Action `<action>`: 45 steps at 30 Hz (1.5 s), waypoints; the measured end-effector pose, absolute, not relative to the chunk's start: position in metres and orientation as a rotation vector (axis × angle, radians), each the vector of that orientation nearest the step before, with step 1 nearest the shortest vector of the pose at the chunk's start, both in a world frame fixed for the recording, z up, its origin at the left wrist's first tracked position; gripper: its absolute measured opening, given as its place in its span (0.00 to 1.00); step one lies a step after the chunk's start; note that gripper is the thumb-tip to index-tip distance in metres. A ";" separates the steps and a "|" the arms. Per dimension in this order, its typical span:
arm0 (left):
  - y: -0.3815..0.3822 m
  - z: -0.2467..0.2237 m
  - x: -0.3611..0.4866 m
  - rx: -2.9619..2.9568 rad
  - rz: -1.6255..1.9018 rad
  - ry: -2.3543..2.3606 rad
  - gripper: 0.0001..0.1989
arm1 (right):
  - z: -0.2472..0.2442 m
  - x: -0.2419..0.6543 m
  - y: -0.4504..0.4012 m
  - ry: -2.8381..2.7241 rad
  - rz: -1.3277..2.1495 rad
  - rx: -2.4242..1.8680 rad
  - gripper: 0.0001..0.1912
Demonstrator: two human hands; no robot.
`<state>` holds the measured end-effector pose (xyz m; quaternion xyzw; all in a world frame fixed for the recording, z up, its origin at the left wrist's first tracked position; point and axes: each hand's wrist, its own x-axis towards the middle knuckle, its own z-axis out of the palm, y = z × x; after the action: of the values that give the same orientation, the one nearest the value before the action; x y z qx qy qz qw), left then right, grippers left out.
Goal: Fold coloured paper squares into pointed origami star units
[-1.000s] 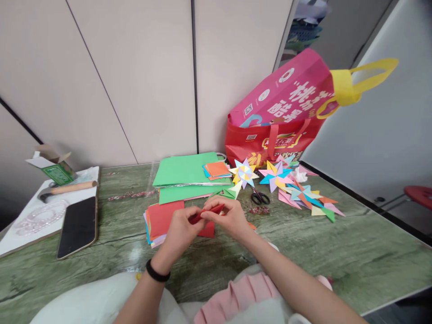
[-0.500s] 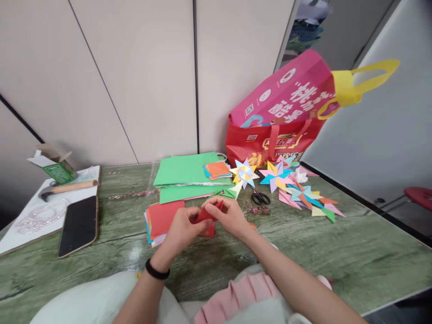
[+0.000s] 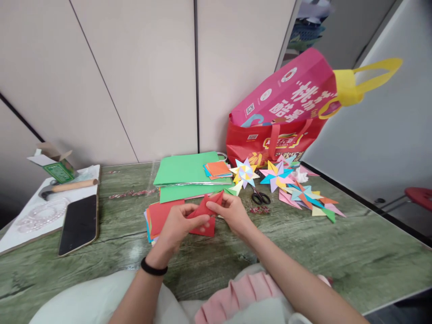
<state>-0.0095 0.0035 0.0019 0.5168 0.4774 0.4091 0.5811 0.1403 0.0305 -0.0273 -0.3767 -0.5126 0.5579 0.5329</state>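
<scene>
Between my two hands is a piece of folded red paper (image 3: 204,208), held above the table with one corner pointing up. My left hand (image 3: 180,225) is closed on its left side, thumb along the lower edge. On the right side, my right hand (image 3: 230,211) pinches it between thumb and fingers. Another piece of red paper (image 3: 206,228) lies on the table just under my hands. Left of that, partly behind my left hand, sits a stack of coloured paper (image 3: 165,215) with a red sheet on top.
Behind lie large green sheets (image 3: 185,167) with small orange squares (image 3: 218,169). To the right are folded paper stars (image 3: 245,173), scissors (image 3: 261,197) and a red bag (image 3: 246,141). At left rest a phone (image 3: 79,225), a hammer (image 3: 72,186) and a green box (image 3: 59,170).
My left hand has shifted slightly left and my right hand a little to the right. More of the folded red paper now shows between them.
</scene>
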 end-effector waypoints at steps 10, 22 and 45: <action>0.007 0.002 -0.010 1.124 0.965 0.999 0.20 | -0.026 0.141 0.032 -1.144 1.375 -0.856 0.14; 0.007 -0.001 -0.009 1.083 1.022 1.061 0.16 | -0.027 0.142 0.033 -1.195 1.450 -0.846 0.13; 0.011 -0.003 -0.011 1.126 1.120 1.157 0.18 | -0.026 0.147 0.035 -1.140 1.532 -0.861 0.22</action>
<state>-0.0114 0.0112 -0.0032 0.4769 0.4896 0.4741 0.5550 0.1471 0.0355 -0.0259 -0.3561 -0.4713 0.6334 0.4999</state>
